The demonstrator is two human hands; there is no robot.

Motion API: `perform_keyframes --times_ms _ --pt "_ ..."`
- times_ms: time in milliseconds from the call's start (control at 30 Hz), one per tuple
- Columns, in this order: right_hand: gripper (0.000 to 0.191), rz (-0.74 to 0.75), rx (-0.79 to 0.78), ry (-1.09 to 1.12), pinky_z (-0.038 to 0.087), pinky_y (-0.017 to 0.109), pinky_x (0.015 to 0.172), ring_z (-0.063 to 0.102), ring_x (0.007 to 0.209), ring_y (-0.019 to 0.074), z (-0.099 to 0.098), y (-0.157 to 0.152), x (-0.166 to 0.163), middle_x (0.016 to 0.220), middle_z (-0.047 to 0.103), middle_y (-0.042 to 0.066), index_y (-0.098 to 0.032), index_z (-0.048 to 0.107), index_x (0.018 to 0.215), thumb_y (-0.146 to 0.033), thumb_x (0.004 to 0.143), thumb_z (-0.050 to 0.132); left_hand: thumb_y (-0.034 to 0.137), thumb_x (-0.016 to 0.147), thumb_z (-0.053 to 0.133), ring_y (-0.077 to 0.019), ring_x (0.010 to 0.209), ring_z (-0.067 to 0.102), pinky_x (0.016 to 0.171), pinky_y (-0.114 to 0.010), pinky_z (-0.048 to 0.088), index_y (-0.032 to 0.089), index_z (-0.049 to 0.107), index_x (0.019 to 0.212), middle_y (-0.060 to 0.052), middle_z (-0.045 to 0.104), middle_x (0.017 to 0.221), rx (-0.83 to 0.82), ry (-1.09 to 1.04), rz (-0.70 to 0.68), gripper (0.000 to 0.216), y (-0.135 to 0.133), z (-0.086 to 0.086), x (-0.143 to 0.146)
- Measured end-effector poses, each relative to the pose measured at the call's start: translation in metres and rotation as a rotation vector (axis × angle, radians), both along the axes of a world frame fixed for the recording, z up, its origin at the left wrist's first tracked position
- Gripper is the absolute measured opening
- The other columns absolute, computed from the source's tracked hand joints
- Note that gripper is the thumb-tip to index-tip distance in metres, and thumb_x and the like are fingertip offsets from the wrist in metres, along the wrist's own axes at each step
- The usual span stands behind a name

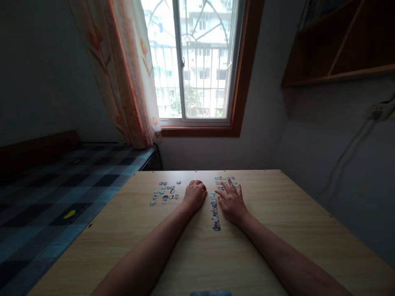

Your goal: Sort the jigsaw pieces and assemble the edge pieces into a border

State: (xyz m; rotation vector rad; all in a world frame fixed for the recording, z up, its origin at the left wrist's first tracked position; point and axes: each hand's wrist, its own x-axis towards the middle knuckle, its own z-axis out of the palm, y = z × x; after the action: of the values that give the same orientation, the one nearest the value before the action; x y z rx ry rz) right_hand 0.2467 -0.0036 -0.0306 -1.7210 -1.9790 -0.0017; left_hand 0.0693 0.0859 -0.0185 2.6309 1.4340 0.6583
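At the near edge, cut off by the bottom of the view, a sliver of a dark bluish object (210,293) shows; too little is visible to say what it is. Beyond it spreads the pale wooden table (200,259), with 2 bare forearms reaching in over it, 1 from each side. Between them lies a narrow strip of joined puzzle pieces (215,210), running lengthwise away from the person and ending near the hands. The right hand (233,202) is just to the right of the strip, palm down, its fingers spread well apart and its thumb pointing toward the strip's far end; the fingertips reach over the right-hand loose pieces (220,178), and whether they press on any is too small to tell. The left hand (195,193), left of the strip, has its fingers curled in and drawn together, back of the hand up; whether a piece is pinched there cannot be seen. Farther left, apart from that hand, a scattered group of left-hand loose pieces (166,197) lies on the wood, with 1 lone piece (178,182) at its far right. Past the table's left side is a bed (101,168) with a checked cover, and beyond stand a flowered curtain (123,74) and a bright window (203,61).
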Motion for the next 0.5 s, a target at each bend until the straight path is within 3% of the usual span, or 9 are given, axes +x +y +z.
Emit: perform_keyframes --times_ms 500 --pt "0.038 0.046 -0.085 -0.056 0.001 0.067 0.12 0.014 0.155 0.0331 -0.002 0.001 0.0 0.162 0.038 0.007 -0.031 0.067 0.13 -0.033 0.101 0.043 0.02 0.086 0.069 -0.0249 0.113 0.059 0.103 -0.038 0.046 0.022 0.078 0.087 -0.006 0.071 0.113 -0.042 -0.132 -0.133 0.009 0.008 -0.008 0.006"
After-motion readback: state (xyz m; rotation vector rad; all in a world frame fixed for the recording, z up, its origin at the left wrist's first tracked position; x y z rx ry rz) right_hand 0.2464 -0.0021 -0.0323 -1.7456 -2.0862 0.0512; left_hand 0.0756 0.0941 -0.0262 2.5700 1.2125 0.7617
